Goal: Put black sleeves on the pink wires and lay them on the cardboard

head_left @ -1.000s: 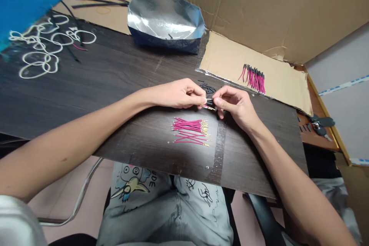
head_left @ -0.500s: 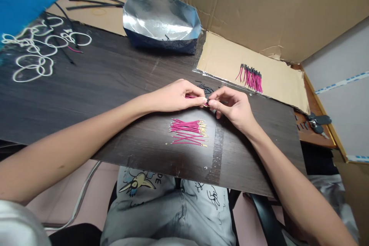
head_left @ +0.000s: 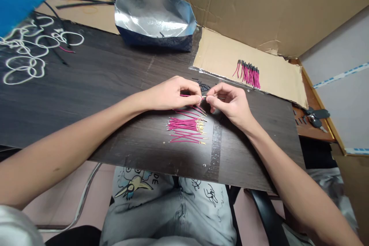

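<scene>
My left hand is closed, thumb and forefinger pinching a magenta wire. The wire's bright metal end shows between my two hands. My right hand pinches that end with thumb and forefinger; its other fingers are curled. Whether a small black sleeve is under the fingertips I cannot tell. Just below lies a bundle of magenta wires with gold and silver metal ends. One or more wires lie loose under my left fingers. Behind the hands is a pile of short black sleeves.
A silver-lined bag stands at the back. On the cardboard at right lies a row of black-capped magenta wires. White loops and black tubes are at left, keys at far right.
A loose wire now lies above the bundle, beneath my left hand. A bright metal end shows between my fingertips where something black showed before. The whole view has shifted slightly.
</scene>
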`<move>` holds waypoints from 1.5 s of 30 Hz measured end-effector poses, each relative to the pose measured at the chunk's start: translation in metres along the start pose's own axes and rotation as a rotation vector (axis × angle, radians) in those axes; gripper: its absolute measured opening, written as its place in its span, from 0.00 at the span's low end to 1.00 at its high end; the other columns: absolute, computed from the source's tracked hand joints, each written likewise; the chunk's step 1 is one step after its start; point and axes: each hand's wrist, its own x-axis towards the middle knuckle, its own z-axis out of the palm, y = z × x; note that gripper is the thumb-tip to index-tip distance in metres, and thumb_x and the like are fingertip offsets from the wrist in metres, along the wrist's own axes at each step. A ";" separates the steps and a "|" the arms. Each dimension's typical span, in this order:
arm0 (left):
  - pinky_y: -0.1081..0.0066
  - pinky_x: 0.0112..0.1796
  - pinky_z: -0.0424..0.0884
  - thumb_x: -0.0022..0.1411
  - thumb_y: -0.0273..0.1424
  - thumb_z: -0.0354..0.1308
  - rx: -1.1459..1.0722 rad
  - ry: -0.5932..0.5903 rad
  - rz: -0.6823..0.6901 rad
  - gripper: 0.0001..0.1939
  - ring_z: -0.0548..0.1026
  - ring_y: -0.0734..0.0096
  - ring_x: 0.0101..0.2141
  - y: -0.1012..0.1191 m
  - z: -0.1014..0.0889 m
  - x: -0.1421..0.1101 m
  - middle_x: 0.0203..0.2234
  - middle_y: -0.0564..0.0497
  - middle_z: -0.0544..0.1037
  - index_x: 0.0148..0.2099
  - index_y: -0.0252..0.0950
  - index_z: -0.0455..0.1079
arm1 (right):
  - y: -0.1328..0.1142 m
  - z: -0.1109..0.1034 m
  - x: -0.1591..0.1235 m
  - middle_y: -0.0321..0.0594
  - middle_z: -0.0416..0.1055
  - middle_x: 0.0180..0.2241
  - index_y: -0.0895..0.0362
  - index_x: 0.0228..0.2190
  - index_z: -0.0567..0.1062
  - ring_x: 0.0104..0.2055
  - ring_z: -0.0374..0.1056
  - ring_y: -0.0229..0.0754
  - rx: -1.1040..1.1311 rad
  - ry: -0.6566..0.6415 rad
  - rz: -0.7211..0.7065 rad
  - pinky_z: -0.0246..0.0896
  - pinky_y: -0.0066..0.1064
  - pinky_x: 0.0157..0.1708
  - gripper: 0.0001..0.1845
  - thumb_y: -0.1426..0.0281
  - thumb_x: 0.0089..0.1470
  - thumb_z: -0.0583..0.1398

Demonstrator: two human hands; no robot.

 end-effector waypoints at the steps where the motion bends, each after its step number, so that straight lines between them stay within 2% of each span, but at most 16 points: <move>1: 0.72 0.37 0.67 0.67 0.34 0.58 0.003 0.004 0.009 0.12 0.74 0.73 0.31 0.000 0.000 0.000 0.29 0.51 0.79 0.33 0.35 0.78 | 0.001 -0.001 0.000 0.33 0.74 0.26 0.57 0.32 0.78 0.23 0.68 0.33 0.010 -0.006 0.006 0.68 0.28 0.25 0.17 0.59 0.50 0.74; 8: 0.73 0.34 0.65 0.68 0.35 0.57 -0.098 -0.018 -0.028 0.14 0.71 0.75 0.29 0.002 -0.003 0.000 0.26 0.53 0.77 0.33 0.34 0.76 | 0.010 -0.009 0.001 0.37 0.77 0.30 0.55 0.38 0.81 0.30 0.73 0.38 0.172 -0.095 0.071 0.73 0.30 0.28 0.15 0.56 0.59 0.69; 13: 0.70 0.37 0.68 0.67 0.35 0.59 -0.096 0.008 0.021 0.14 0.74 0.71 0.32 0.005 -0.003 -0.002 0.27 0.50 0.79 0.32 0.35 0.78 | 0.010 -0.010 0.001 0.35 0.76 0.28 0.55 0.38 0.80 0.27 0.72 0.36 0.183 -0.121 0.072 0.71 0.28 0.26 0.14 0.58 0.58 0.70; 17: 0.69 0.39 0.68 0.67 0.34 0.60 -0.053 0.029 0.057 0.15 0.75 0.70 0.32 0.005 -0.002 -0.003 0.23 0.50 0.78 0.28 0.36 0.77 | 0.007 -0.008 0.001 0.36 0.77 0.28 0.56 0.35 0.79 0.26 0.72 0.35 0.186 -0.134 0.088 0.71 0.27 0.24 0.14 0.58 0.58 0.71; 21: 0.71 0.34 0.67 0.68 0.33 0.58 -0.047 0.014 0.046 0.14 0.73 0.73 0.25 0.003 -0.001 -0.003 0.18 0.52 0.76 0.29 0.35 0.77 | 0.005 -0.005 0.001 0.35 0.77 0.26 0.56 0.33 0.77 0.24 0.71 0.34 0.148 -0.113 0.090 0.70 0.26 0.23 0.16 0.57 0.57 0.71; 26: 0.74 0.26 0.63 0.69 0.32 0.57 -0.171 -0.040 -0.081 0.13 0.66 0.77 0.19 0.006 0.001 -0.005 0.14 0.56 0.70 0.32 0.34 0.75 | 0.003 -0.004 0.000 0.35 0.77 0.26 0.57 0.31 0.77 0.23 0.71 0.33 0.102 -0.083 0.083 0.69 0.25 0.22 0.17 0.56 0.56 0.71; 32: 0.76 0.23 0.58 0.68 0.33 0.57 -0.199 -0.029 -0.086 0.12 0.61 0.79 0.19 0.007 0.001 -0.002 0.17 0.58 0.65 0.33 0.33 0.75 | 0.006 -0.008 0.000 0.36 0.79 0.28 0.56 0.34 0.77 0.24 0.72 0.34 0.177 -0.123 0.085 0.72 0.26 0.24 0.16 0.57 0.59 0.69; 39: 0.74 0.31 0.64 0.67 0.34 0.58 -0.190 -0.019 -0.043 0.12 0.69 0.75 0.27 0.007 0.003 -0.001 0.24 0.53 0.74 0.34 0.34 0.77 | 0.005 -0.009 0.000 0.38 0.80 0.31 0.55 0.39 0.78 0.27 0.74 0.36 0.224 -0.155 0.149 0.73 0.27 0.25 0.18 0.54 0.58 0.69; 45: 0.74 0.29 0.63 0.66 0.33 0.60 -0.256 -0.046 -0.074 0.12 0.68 0.76 0.26 0.009 0.004 0.000 0.23 0.53 0.73 0.31 0.33 0.76 | 0.002 -0.008 0.000 0.37 0.79 0.29 0.56 0.37 0.78 0.26 0.74 0.35 0.229 -0.175 0.151 0.73 0.27 0.24 0.17 0.55 0.57 0.70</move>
